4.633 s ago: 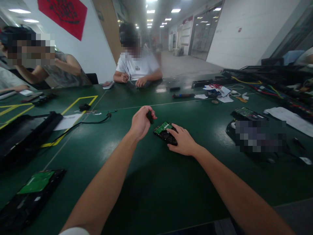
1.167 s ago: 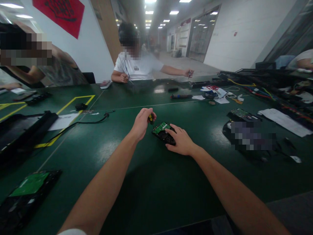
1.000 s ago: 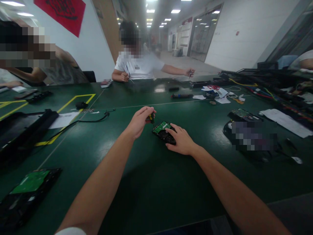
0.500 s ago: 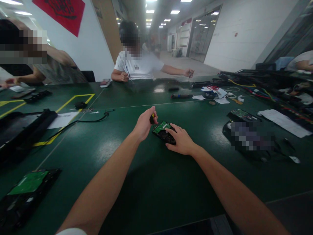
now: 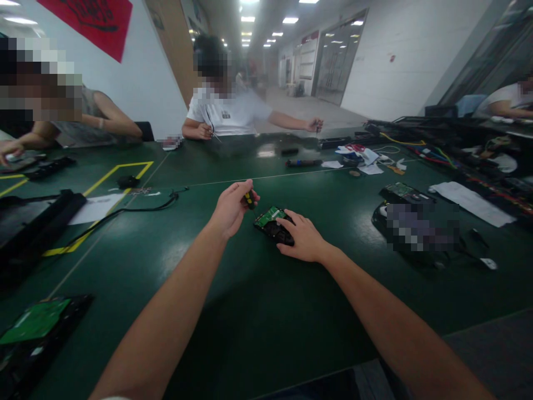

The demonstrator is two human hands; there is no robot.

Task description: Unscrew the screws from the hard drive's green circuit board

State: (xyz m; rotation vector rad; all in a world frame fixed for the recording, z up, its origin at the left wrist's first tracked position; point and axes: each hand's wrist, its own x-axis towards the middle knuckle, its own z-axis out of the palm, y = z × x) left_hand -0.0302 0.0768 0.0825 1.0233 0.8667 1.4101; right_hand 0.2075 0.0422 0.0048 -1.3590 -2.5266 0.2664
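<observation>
My left hand (image 5: 233, 208) is closed around a screwdriver with a black and yellow handle (image 5: 249, 200). Its thin shaft points down toward the left end of a black casing with a green circuit board (image 5: 270, 216); whether the tip touches is too small to tell. My right hand (image 5: 303, 236) lies over the right side of that casing, thumb at the near edge and fingers across the top, holding it against the green table (image 5: 266, 328). Part of the casing is hidden under the fingers.
Another casing with a green board (image 5: 35, 322) lies at the lower left. A black cable (image 5: 137, 208) runs across the left side. Dark parts (image 5: 402, 193) and a white sheet (image 5: 470, 203) are at the right. Two people sit across the table, and another is at the far right.
My left hand has drawn slightly left, away from the board, with the screwdriver. My right hand stays on the casing. The view has shifted a little, and the person at the left has lowered an arm.
</observation>
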